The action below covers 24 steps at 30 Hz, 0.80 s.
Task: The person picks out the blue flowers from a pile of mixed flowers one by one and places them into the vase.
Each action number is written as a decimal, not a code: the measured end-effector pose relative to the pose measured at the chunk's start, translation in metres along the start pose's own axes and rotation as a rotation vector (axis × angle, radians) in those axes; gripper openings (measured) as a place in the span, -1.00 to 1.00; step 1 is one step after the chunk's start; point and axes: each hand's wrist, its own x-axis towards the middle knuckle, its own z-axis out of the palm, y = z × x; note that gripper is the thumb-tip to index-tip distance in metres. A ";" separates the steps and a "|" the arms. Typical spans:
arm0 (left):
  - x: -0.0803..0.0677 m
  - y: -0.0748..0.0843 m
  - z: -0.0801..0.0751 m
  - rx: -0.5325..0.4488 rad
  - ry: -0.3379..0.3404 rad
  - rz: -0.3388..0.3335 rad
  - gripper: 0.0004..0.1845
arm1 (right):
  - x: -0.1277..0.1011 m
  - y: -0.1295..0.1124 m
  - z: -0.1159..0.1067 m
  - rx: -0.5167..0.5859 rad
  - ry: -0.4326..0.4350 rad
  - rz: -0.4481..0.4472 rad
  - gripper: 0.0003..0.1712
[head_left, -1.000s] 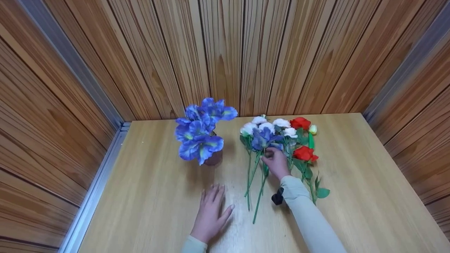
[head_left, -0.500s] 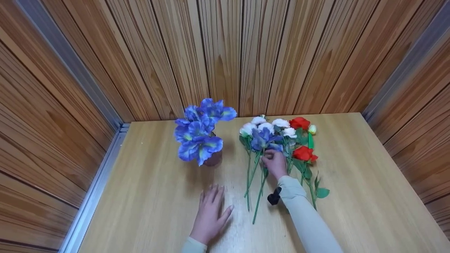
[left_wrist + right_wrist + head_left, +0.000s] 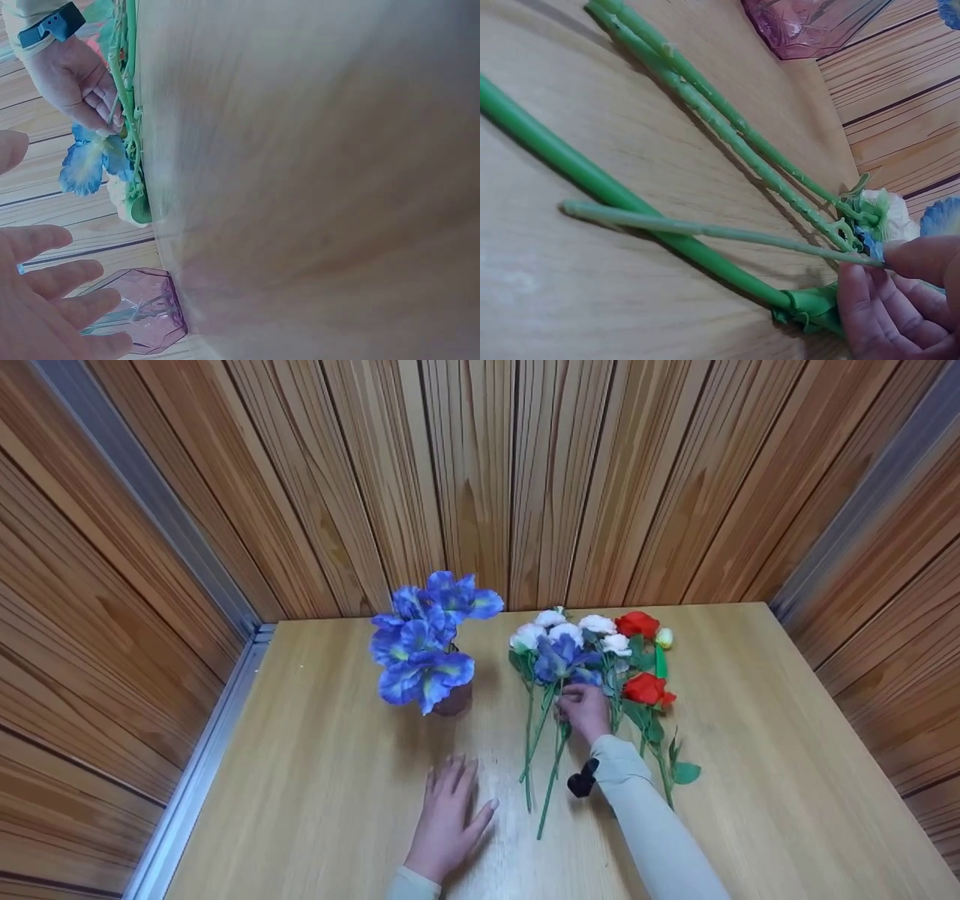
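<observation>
My right hand [image 3: 586, 711] pinches the thin green stem [image 3: 720, 231] of a blue iris [image 3: 559, 658] between thumb and fingertips, just below the bloom. The stem's lower end slants across thicker green stems in the right wrist view. Several white flowers [image 3: 598, 624] lie around and behind this iris. My left hand [image 3: 448, 817] rests on the table with its fingers spread, holding nothing. Beyond it stands a pinkish clear vase [image 3: 146, 309] with several blue irises [image 3: 427, 671] in it; their blooms hide most of the vase from above.
Two red roses [image 3: 646, 690] with green leaves lie right of the right hand. A pale tulip bud [image 3: 664, 638] is at the far right of the bunch. The wooden table [image 3: 315, 802] meets plank walls [image 3: 480, 480] at its back.
The right hand stays at the iris stem and has shifted very slightly toward the body. The left hand and the vase hold their places.
</observation>
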 end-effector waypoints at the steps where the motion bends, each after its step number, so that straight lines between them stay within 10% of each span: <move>1: 0.000 0.000 0.000 -0.001 -0.002 -0.002 -0.24 | 0.000 0.000 0.000 0.003 -0.001 0.000 -0.67; 24: -0.001 0.001 0.000 0.011 0.013 0.046 -0.25 | 0.002 0.002 -0.003 0.129 -0.032 0.005 -0.71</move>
